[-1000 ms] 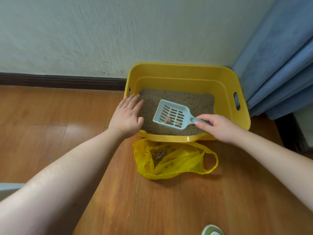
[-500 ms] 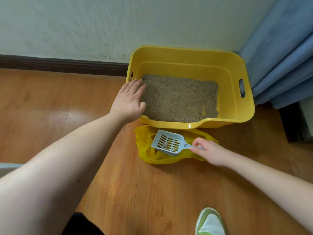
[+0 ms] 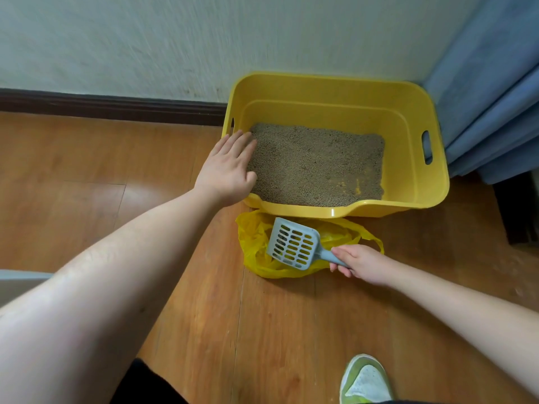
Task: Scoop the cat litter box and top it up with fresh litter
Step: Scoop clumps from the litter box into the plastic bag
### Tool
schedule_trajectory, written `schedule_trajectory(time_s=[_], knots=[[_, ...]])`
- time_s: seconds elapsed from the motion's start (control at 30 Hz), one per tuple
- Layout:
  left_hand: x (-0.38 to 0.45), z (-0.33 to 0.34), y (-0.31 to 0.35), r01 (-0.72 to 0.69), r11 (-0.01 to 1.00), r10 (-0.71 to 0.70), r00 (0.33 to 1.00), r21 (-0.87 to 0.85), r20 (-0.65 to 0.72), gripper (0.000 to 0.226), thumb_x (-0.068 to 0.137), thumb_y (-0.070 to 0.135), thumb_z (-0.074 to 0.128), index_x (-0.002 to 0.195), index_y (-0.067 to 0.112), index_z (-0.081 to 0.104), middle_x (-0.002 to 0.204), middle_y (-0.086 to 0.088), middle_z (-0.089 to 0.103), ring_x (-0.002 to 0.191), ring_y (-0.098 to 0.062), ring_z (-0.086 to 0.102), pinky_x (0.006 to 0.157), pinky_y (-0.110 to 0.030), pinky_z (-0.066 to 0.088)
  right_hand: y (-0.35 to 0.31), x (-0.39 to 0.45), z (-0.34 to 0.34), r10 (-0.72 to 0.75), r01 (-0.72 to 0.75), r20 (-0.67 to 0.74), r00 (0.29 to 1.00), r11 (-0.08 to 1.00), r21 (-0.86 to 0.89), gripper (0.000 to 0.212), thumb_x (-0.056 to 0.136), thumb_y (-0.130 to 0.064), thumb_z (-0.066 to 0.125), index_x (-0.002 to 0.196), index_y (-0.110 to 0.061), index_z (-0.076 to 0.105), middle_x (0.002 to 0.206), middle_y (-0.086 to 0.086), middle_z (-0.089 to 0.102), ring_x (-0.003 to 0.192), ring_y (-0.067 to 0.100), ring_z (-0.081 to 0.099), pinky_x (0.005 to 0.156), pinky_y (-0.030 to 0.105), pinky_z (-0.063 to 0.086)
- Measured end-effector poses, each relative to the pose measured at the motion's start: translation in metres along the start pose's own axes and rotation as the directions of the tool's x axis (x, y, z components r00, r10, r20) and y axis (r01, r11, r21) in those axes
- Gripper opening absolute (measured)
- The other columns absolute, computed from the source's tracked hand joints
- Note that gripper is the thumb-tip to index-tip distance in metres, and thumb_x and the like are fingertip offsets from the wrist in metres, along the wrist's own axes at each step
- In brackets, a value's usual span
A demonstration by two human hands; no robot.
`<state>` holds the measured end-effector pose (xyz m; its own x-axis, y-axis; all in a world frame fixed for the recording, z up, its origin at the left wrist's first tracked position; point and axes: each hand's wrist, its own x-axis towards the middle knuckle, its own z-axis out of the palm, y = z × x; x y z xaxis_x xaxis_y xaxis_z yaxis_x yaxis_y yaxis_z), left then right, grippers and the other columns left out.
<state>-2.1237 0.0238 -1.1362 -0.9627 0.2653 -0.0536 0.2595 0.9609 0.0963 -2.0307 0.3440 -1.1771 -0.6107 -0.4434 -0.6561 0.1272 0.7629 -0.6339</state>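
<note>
A yellow litter box stands on the wooden floor against the wall, holding a layer of brown litter. My left hand rests flat on the box's near left corner, fingers straight. A yellow plastic bag lies open on the floor just in front of the box. My right hand grips the handle of a pale blue slotted scoop, which is tilted over the bag with its blade turned down to the left. No clumps show on the scoop.
A blue curtain hangs right of the box, with a dark furniture base below it. A dark skirting board runs along the wall. My green-and-white shoe is at the bottom edge. A grey object shows at the left edge.
The scoop with clumps moved from over the litter down to the bag, then tipped over; the clumps are gone from it. My left hand stayed on the box corner.
</note>
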Motion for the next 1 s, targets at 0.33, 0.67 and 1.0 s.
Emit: schedule_trajectory(time_s=[0.33,0.67,1.0], knots=[[0.001,0.004,-0.002,0.006,1.0,-0.006,1.0,0.003,-0.008,0.074,0.083,0.037,0.022,0.152,0.01,0.03,0.161,-0.009,0.023,0.15,-0.022,0.011,0.122,-0.035,-0.001,-0.039,-0.015,-0.016,-0.207,0.286,-0.413,0.887,0.948,0.14,0.04,0.104,-0.031,0.034,0.082,-0.015,0.064,0.053,-0.009,0.049,0.05,0.003,0.043,0.052,0.015,0.031],[0.001,0.002,0.001,0.014,1.0,-0.014,1.0,0.002,-0.003,0.071,0.086,0.037,0.027,0.153,0.015,0.028,0.161,-0.007,0.022,0.15,-0.02,0.01,0.123,-0.037,0.0,-0.064,0.002,-0.116,-0.31,-0.157,-0.558,0.77,0.756,-0.636,0.032,0.097,-0.043,0.043,0.111,-0.02,0.061,0.085,-0.001,0.058,0.082,0.024,0.055,0.068,0.037,0.037],[0.0,0.001,0.002,0.007,0.999,-0.007,1.0,0.031,-0.019,0.074,0.085,0.044,0.022,0.152,0.015,0.033,0.16,-0.006,0.027,0.15,-0.019,0.014,0.121,-0.036,0.0,-0.076,0.088,-0.121,0.025,-0.293,-0.35,0.936,0.606,-0.739,0.035,0.097,-0.044,0.047,0.121,-0.024,0.063,0.105,0.005,0.067,0.096,0.026,0.062,0.082,0.039,0.051]])
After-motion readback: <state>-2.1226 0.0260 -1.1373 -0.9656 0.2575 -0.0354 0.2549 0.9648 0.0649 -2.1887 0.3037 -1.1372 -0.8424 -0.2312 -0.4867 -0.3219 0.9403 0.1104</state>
